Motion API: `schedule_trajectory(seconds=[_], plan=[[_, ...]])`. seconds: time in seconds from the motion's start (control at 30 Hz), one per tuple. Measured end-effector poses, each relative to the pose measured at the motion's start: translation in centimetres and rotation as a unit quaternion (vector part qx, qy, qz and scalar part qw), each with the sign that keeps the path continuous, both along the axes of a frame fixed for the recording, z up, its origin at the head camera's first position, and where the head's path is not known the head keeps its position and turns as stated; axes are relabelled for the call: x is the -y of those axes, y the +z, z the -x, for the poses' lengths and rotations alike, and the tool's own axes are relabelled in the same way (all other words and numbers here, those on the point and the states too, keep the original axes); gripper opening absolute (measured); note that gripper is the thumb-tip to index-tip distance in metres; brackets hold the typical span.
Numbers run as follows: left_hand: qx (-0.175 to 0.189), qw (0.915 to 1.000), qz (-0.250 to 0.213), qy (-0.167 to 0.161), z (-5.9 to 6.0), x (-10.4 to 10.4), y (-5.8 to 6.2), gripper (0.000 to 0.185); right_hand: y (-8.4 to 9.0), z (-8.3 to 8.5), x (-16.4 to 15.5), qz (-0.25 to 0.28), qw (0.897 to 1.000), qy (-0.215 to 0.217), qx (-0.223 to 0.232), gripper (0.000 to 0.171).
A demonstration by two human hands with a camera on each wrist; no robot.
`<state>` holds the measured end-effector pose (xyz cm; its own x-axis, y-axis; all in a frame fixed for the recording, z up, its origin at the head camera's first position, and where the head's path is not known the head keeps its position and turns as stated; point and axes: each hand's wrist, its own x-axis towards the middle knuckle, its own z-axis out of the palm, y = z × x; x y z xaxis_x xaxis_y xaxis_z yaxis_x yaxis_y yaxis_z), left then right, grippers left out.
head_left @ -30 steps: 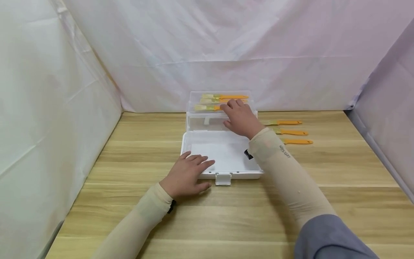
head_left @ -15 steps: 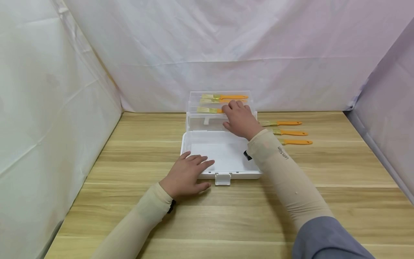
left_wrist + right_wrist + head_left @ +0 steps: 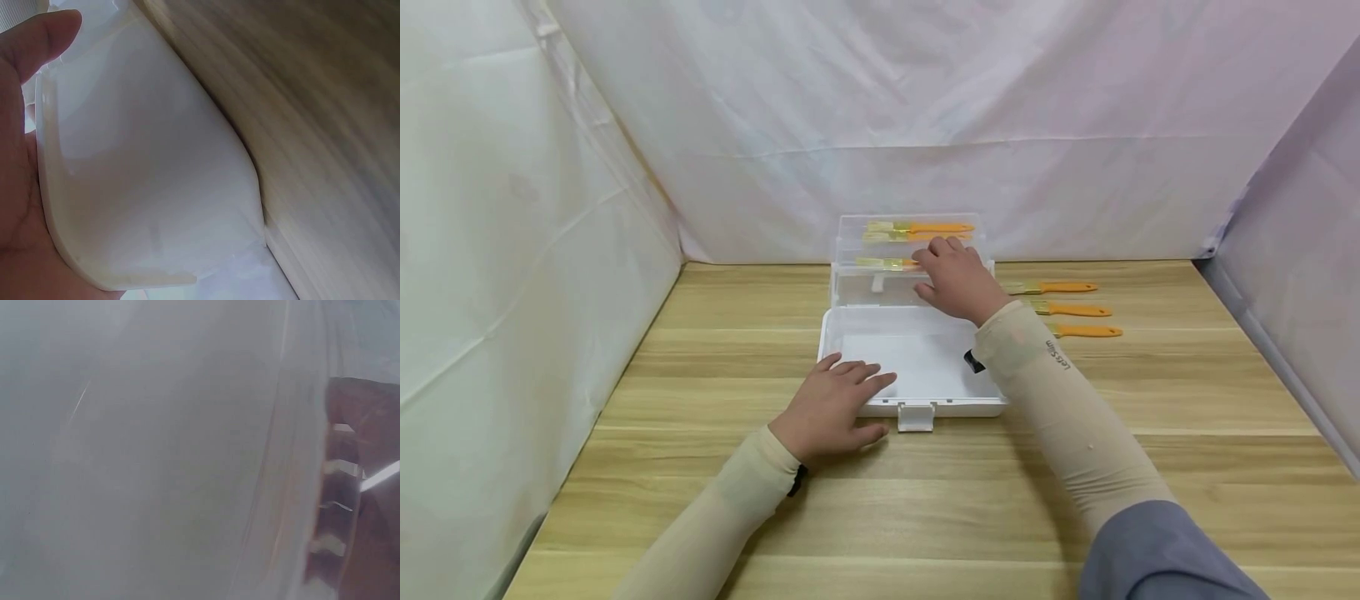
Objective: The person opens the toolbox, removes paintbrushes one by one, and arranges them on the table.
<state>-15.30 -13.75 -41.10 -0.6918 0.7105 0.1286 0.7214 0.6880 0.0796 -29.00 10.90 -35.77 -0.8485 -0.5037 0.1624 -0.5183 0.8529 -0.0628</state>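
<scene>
A white plastic box [image 3: 917, 362] lies open on the table, its clear lid [image 3: 850, 287] tilted back behind it. My left hand [image 3: 831, 408] rests with spread fingers on the box's front left corner; in the left wrist view its thumb [image 3: 59, 37] lies along the wall. Over the lid, my right hand [image 3: 958, 279] holds a paintbrush [image 3: 883, 264] whose pale bristles and metal band point left; the hand hides the handle. Two orange-handled paintbrushes [image 3: 936, 227] lie side by side farther back in the lid. The right wrist view shows mostly blurred clear plastic.
Several orange-handled paintbrushes [image 3: 1078, 310] lie in a row on the wooden table [image 3: 940, 517] right of the box, partly behind the right forearm. The box's latch [image 3: 916, 417] hangs at its front. White cloth [image 3: 925, 125] walls the table at back and sides.
The paintbrush at my right hand has come down toward the lid's near edge, away from the other two. My left hand stays on the box corner.
</scene>
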Motion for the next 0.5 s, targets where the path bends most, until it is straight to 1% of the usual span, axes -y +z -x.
schedule_trajectory(seconds=[0.17,0.27,0.5], plan=[[0.003,1.0000,0.005,0.002,-0.02,0.00,-0.05,0.067,-0.29,-0.04,-0.09,0.013,1.000,0.001,-0.015,0.041],[0.005,1.0000,0.006,0.001,-0.06,0.04,-0.13,0.067,-0.46,-0.13,-0.10,0.024,0.999,0.003,-0.021,0.038],[0.007,1.0000,0.001,0.002,-0.06,0.13,-0.20,0.067,-0.38,-0.31,-0.02,0.031,0.999,0.011,-0.033,0.035]])
